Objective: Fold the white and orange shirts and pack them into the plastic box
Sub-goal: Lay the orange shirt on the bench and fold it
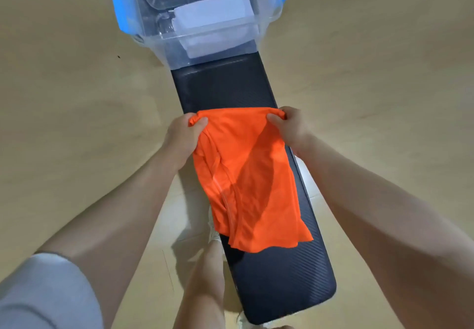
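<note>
Left hand (183,136) and right hand (287,126) fingers pinch the limp orange fabric shirt (246,174) over the black tabletop (225,85); its loose bottom edge could slide off, spoiling the fold

A long, narrow black table (246,290) stands on a tan floor (77,97). The clear plastic box (205,36) sits at its far end; the orange shirt's (251,174) lower part drapes across its middle.

Long black padded bench (269,272) ran lengthwise away from the viewer, surface ribbed with fine diagonal lines. Beige floor (64,85) lay all round it. White shoe (214,235) showed beside bench's left edge.
</note>
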Demonstrator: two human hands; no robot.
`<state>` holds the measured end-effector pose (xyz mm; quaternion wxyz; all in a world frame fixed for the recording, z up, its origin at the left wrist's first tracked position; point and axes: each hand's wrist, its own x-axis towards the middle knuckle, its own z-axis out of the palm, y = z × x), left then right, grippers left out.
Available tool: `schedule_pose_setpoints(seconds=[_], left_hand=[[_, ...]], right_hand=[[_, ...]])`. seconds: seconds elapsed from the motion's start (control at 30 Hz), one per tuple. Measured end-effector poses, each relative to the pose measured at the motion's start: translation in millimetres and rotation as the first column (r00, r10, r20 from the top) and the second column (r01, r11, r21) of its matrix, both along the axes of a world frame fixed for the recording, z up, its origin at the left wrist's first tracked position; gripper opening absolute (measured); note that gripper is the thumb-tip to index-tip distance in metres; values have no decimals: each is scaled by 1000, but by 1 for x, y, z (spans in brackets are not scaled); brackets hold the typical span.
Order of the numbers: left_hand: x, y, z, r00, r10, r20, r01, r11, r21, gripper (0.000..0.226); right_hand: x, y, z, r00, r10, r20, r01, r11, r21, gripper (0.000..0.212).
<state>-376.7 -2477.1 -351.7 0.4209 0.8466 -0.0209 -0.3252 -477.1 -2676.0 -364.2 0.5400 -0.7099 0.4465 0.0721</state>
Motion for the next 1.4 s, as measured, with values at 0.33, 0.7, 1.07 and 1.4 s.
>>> schedule_pose_setpoints(seconds=[0.33, 0.7, 1.07, 1.4], left_hand=[[91, -39, -33, 995, 76, 62, -70, 993, -95, 23], [-23, 24, -3, 987, -120, 110, 108, 987, 116, 27], [-161, 65, 4, 986, 11, -164, 9, 992, 122, 17], [-112, 9, -22, 943, 324, 72, -332, 913, 238, 43]], right_hand=[[99, -41, -29, 995, 103, -6, -102, 976, -192, 16], [-38, 5, 6, 993, -58, 101, 45, 991, 127, 30], [-152, 58, 8, 954, -212, -212, 275, 901, 336, 19], [-114, 56, -15, 965, -229, -128, 242, 965, 104, 16]])
